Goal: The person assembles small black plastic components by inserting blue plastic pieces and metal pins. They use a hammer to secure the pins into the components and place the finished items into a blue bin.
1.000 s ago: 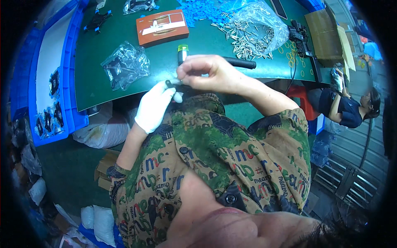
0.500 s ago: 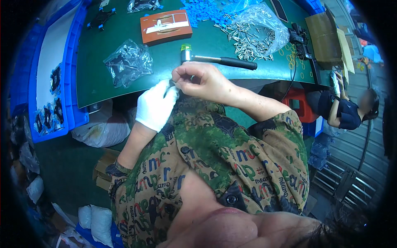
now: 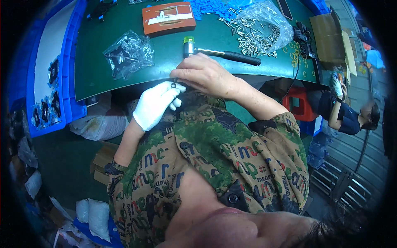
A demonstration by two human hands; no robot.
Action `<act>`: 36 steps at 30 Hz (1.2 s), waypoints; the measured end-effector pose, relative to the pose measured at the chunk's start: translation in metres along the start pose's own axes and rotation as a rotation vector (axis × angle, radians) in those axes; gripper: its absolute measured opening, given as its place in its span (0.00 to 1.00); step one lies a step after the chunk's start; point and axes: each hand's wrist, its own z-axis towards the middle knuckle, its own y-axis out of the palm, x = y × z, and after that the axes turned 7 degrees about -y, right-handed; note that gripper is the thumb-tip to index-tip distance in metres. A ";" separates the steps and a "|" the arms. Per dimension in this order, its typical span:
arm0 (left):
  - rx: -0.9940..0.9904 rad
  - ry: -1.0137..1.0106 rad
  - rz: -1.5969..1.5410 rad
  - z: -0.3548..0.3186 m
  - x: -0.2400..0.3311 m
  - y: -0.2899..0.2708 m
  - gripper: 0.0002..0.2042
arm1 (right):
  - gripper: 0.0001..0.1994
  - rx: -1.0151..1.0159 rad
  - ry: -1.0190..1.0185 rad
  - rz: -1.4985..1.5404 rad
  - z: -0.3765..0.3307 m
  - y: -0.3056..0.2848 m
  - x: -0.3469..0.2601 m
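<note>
Between the fingertips of both hands, just below the near edge of the green work table (image 3: 165, 78), a small dark metal part (image 3: 174, 85) is being pinched. The white-gloved left hand (image 3: 154, 104) is closing on it from below; the bare right hand (image 3: 204, 75) is curling over it from above. It is likely light, rigid and easy to drop, so gripping its ends suits best. Beyond are lying a black-handled hammer (image 3: 223, 53), a crumpled clear plastic bag (image 3: 128, 53) and loose silver pins (image 3: 252, 31)
</note>
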 end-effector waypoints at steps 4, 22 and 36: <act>-0.023 0.017 0.048 0.000 -0.005 -0.002 0.14 | 0.15 -0.002 -0.097 0.012 -0.002 0.004 0.003; 0.071 0.136 0.366 -0.001 -0.012 -0.001 0.13 | 0.16 0.027 -0.188 -0.172 -0.014 0.025 0.002; 0.113 0.179 0.281 0.003 -0.014 0.003 0.14 | 0.09 -0.049 0.328 -0.621 0.001 -0.044 0.118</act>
